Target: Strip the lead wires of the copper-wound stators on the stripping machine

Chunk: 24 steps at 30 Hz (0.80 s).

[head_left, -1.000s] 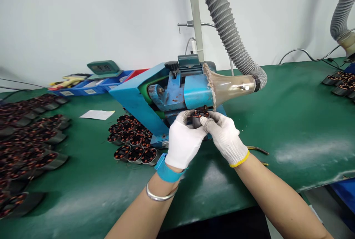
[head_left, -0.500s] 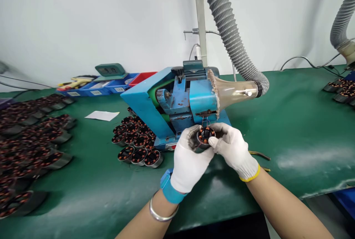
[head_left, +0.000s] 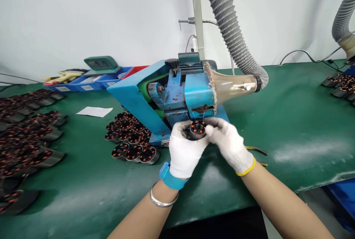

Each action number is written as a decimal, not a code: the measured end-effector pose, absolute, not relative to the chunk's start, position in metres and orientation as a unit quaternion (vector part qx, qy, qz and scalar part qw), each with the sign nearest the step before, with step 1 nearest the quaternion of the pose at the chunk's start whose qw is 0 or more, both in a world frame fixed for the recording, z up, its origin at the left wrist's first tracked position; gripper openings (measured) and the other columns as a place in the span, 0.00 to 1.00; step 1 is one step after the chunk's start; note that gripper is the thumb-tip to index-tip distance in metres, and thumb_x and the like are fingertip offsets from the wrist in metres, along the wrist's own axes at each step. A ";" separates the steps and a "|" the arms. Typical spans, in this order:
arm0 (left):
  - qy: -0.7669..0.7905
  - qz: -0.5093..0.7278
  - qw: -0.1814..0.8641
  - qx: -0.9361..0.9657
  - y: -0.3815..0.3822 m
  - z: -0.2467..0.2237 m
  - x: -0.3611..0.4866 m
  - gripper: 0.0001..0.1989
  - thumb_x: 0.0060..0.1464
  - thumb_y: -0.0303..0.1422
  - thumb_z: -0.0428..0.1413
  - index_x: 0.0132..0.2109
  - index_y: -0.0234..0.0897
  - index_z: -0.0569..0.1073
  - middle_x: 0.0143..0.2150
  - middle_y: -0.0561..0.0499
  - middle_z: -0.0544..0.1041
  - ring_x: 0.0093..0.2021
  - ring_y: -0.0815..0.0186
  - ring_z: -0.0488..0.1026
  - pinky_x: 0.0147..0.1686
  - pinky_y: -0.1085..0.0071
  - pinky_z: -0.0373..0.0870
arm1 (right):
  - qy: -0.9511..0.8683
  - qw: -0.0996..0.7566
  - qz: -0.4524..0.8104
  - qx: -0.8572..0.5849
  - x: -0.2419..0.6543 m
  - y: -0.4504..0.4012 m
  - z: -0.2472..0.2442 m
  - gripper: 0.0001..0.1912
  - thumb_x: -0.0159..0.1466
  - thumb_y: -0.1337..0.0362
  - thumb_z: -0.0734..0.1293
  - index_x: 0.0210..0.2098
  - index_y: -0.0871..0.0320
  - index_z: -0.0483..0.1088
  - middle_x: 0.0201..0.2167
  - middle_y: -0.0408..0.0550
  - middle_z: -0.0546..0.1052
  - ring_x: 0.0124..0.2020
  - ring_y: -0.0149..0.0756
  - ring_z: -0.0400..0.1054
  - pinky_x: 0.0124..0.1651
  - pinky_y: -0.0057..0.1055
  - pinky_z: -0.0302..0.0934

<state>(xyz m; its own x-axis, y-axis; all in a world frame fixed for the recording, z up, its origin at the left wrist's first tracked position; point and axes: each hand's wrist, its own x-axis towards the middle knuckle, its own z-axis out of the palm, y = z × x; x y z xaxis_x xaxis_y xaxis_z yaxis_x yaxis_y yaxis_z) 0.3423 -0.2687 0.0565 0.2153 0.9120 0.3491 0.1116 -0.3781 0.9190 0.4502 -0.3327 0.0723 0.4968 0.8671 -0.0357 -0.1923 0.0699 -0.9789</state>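
Observation:
In the head view, my left hand (head_left: 184,150), in a white glove, is wrapped round a motor stator (head_left: 198,130), a dark ring with orange copper windings inside. My right hand (head_left: 226,139), gloved too, has its thumb and fingers closed at the stator's right edge. Thin wire ends stick up from the stator's far side, just in front of the slot of a blue belt-driven machine (head_left: 198,93). Whether the wires touch the slot I cannot tell. Left of my hands, several more stators (head_left: 134,152) stand in a group beside the machine.
A clear funnel (head_left: 233,85) joins the machine to a grey hose (head_left: 229,21). Rows of stators (head_left: 30,135) fill the left of the green table (head_left: 91,194). Blue bins (head_left: 85,85), a digital clock (head_left: 101,62) and a white paper (head_left: 94,111) lie behind them.
The stator has turned a little in my hands and sits slightly lower relative to the slot. Its wire ends, close together before, now stand apart. The whole view has shifted slightly.

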 end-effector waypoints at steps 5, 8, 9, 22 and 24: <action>0.414 0.512 0.386 0.646 -0.257 0.070 0.352 0.24 0.30 0.31 0.68 0.38 0.38 0.69 0.33 0.52 0.78 0.33 0.61 0.77 0.34 0.67 0.75 | -0.373 0.664 0.380 -0.525 0.435 -0.321 0.070 0.24 0.55 0.57 0.70 0.50 0.60 0.70 0.24 0.39 0.65 0.26 0.30 0.60 0.32 0.28 0.61; 0.424 0.515 0.366 0.649 -0.253 0.076 0.357 0.22 0.31 0.32 0.67 0.36 0.38 0.69 0.31 0.53 0.78 0.32 0.62 0.76 0.31 0.68 0.73 | -0.388 0.667 0.353 -0.529 0.439 -0.316 0.077 0.21 0.57 0.57 0.69 0.48 0.61 0.71 0.24 0.38 0.63 0.26 0.30 0.58 0.32 0.27 0.60; 0.424 0.514 0.363 0.651 -0.253 0.077 0.358 0.21 0.31 0.33 0.66 0.35 0.38 0.68 0.30 0.53 0.77 0.31 0.62 0.76 0.31 0.68 0.73 | -0.393 0.667 0.348 -0.529 0.440 -0.316 0.079 0.21 0.57 0.57 0.68 0.47 0.61 0.71 0.24 0.38 0.63 0.26 0.29 0.58 0.32 0.27 0.60; 0.356 0.530 0.352 0.684 -0.267 0.066 0.339 0.24 0.34 0.34 0.68 0.40 0.38 0.68 0.35 0.52 0.76 0.36 0.63 0.76 0.38 0.67 0.74 | -0.448 0.618 0.290 -0.578 0.437 -0.335 0.074 0.24 0.53 0.58 0.70 0.48 0.59 0.69 0.40 0.48 0.73 0.40 0.38 0.69 0.45 0.34 0.66; 0.338 0.529 0.377 0.681 -0.280 0.059 0.319 0.24 0.37 0.35 0.68 0.41 0.38 0.68 0.37 0.51 0.76 0.37 0.63 0.76 0.39 0.67 0.75 | -0.507 0.566 0.261 -0.595 0.432 -0.344 0.073 0.23 0.52 0.60 0.71 0.47 0.58 0.70 0.45 0.50 0.74 0.44 0.41 0.70 0.48 0.37 0.66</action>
<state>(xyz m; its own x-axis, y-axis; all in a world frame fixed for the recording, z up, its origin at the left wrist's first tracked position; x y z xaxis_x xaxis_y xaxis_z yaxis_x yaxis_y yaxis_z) 0.3191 -0.2802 0.0595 0.2115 0.8593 0.4656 0.0622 -0.4873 0.8710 0.4321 -0.3437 0.0735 0.3494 0.8992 0.2632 0.3080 0.1551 -0.9387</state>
